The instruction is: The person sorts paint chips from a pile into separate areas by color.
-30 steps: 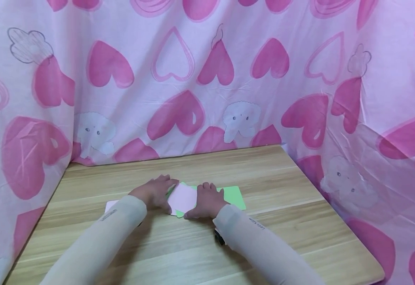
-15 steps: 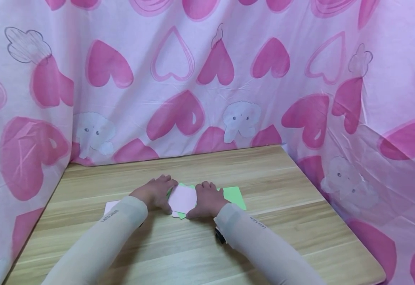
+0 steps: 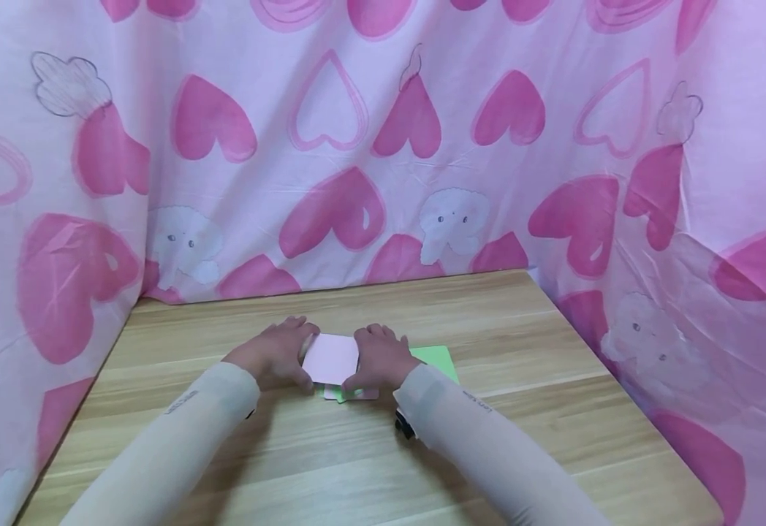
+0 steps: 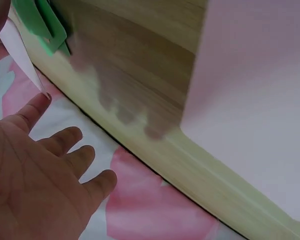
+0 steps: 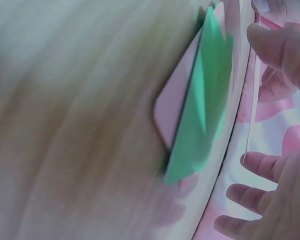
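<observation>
Holding a pink paper square (image 3: 330,358) between them, the left hand (image 3: 276,358) and the right hand (image 3: 379,358) meet in the lower middle of the head view, above the wooden table (image 3: 488,438). Each hand pinches one side edge of the square with thumb and fingers. Directly under it, a green sheet (image 3: 437,359) and another pink sheet (image 3: 365,394) lie flat on the table, showing at the lower right of the square. No container is visible.
</observation>
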`<state>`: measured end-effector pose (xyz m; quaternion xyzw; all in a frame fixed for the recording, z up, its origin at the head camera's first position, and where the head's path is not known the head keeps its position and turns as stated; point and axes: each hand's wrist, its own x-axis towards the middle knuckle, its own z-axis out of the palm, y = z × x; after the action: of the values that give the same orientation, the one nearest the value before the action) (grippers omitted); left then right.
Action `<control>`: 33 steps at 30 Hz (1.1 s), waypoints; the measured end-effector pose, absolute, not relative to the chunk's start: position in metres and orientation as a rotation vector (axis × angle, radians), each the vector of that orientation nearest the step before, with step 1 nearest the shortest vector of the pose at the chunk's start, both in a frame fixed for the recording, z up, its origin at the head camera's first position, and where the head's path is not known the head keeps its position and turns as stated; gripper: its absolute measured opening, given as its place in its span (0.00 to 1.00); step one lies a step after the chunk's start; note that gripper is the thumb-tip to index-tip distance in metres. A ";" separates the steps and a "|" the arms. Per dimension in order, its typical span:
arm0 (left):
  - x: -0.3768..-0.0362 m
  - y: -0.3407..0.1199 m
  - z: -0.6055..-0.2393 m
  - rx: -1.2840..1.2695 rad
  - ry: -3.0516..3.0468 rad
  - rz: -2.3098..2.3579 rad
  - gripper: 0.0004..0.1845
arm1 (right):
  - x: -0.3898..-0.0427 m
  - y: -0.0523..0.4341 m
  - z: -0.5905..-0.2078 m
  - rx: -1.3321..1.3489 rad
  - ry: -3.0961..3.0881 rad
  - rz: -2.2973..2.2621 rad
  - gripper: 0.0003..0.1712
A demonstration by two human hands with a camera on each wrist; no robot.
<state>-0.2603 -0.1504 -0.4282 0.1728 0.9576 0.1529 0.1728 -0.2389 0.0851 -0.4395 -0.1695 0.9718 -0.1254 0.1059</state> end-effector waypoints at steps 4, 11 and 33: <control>-0.257 -0.160 -0.426 0.456 2.735 0.459 0.56 | -0.243 0.077 -0.438 -0.547 2.854 -0.374 0.54; -0.251 -0.177 -0.426 0.498 2.792 0.425 0.52 | -0.246 0.060 -0.436 -0.598 2.824 -0.399 0.57; -0.214 -0.254 -0.433 0.227 2.780 0.544 0.59 | -0.236 -0.019 -0.445 -0.694 2.810 -0.421 0.50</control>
<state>-0.2139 -0.2544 -0.4334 0.0791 0.9673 0.1892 0.1493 -0.2357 -0.0191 -0.4445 -0.2357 0.9551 -0.1430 0.1082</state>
